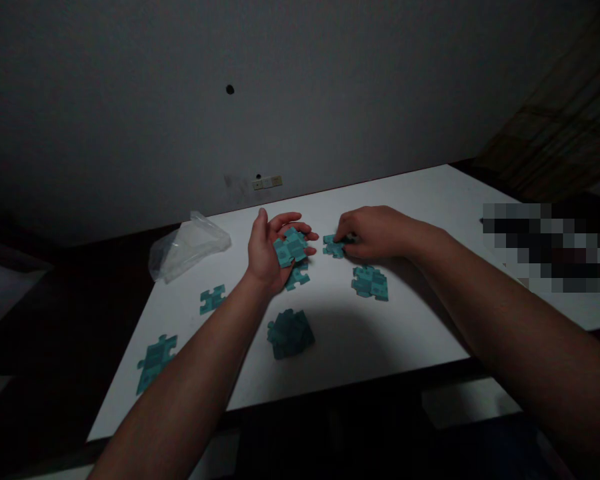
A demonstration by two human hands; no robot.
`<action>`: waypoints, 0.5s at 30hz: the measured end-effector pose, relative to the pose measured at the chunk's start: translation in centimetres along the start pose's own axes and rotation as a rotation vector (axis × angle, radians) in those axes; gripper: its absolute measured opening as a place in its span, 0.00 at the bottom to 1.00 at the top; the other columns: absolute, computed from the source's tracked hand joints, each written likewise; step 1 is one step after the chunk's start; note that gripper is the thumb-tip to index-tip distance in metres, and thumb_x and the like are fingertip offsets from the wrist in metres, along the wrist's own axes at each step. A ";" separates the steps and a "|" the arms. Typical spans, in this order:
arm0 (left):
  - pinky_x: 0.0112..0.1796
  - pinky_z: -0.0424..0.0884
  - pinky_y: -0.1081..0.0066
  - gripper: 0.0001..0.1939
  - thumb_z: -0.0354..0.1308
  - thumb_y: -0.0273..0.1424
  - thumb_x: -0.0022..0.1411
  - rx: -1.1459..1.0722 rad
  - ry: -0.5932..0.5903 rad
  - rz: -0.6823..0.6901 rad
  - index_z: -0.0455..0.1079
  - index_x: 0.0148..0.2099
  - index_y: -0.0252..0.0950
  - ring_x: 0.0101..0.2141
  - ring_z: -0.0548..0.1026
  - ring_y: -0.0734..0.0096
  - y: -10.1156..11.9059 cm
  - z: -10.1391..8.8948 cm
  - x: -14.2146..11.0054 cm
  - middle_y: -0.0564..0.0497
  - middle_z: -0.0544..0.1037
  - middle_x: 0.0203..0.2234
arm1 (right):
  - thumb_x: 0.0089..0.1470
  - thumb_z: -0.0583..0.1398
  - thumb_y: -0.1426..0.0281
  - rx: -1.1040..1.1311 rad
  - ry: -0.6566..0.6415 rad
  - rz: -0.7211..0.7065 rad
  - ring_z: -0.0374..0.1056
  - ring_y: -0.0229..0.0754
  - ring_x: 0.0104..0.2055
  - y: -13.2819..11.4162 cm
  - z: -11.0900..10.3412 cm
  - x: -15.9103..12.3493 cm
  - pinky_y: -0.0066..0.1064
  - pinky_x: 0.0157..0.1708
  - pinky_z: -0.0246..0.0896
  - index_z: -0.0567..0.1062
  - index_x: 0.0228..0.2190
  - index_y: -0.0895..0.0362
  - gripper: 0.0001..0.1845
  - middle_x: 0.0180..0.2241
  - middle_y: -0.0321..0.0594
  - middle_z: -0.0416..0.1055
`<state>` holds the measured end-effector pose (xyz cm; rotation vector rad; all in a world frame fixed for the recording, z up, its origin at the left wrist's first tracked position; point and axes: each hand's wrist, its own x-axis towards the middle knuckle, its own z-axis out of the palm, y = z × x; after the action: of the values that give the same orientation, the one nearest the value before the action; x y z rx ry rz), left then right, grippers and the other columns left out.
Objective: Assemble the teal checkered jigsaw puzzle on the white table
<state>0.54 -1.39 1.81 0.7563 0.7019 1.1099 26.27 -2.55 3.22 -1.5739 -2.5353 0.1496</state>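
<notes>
My left hand point(269, 248) is raised palm up over the white table point(410, 200), fingers curled under a couple of joined teal puzzle pieces point(290, 247). Just below it a single teal piece point(298, 276) lies on the table. My right hand point(375, 231) rests on the table to the right, fingertips pinched on another teal piece point(333, 246). A joined teal cluster point(371, 283) lies below the right hand, and a larger cluster point(290, 333) sits nearer to me.
A crumpled clear plastic bag point(187, 244) lies at the table's far left. Loose teal pieces lie at the left: a small one point(213, 299) and a bigger one point(155, 360) near the edge. A grey wall stands behind; a blurred patch covers the right.
</notes>
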 end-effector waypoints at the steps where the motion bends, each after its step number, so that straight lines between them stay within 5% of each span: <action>1: 0.30 0.82 0.64 0.36 0.55 0.66 0.79 0.001 -0.010 -0.002 0.83 0.51 0.38 0.34 0.89 0.55 0.0 0.0 -0.1 0.44 0.87 0.33 | 0.62 0.72 0.57 0.018 -0.004 0.012 0.81 0.55 0.42 0.1 0.0 -0.1 0.40 0.41 0.65 0.94 0.45 0.48 0.14 0.41 0.47 0.90; 5: 0.32 0.83 0.61 0.37 0.54 0.67 0.79 0.004 -0.024 -0.013 0.83 0.56 0.38 0.37 0.89 0.52 0.1 -0.1 -0.2 0.43 0.87 0.35 | 0.62 0.70 0.58 0.049 0.039 0.000 0.81 0.56 0.44 0.2 0.1 0.0 0.41 0.43 0.67 0.94 0.44 0.49 0.14 0.42 0.47 0.89; 12: 0.35 0.86 0.59 0.41 0.53 0.69 0.78 -0.009 -0.031 -0.044 0.83 0.61 0.37 0.39 0.90 0.49 0.2 0.0 -0.3 0.42 0.88 0.36 | 0.68 0.63 0.62 0.201 0.521 -0.287 0.77 0.62 0.57 -1.4 0.9 0.7 0.53 0.59 0.70 0.89 0.56 0.50 0.20 0.55 0.51 0.84; 15: 0.37 0.87 0.58 0.42 0.53 0.69 0.78 -0.020 -0.030 -0.057 0.83 0.61 0.36 0.42 0.91 0.47 0.2 0.1 -0.4 0.41 0.89 0.38 | 0.67 0.70 0.58 0.274 0.558 -0.414 0.74 0.65 0.62 -2.8 2.0 1.0 0.59 0.64 0.69 0.85 0.63 0.46 0.25 0.62 0.50 0.80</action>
<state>0.41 -1.72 2.03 0.7305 0.6826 1.0509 23.07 -2.91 1.83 -0.8192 -2.2099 0.0026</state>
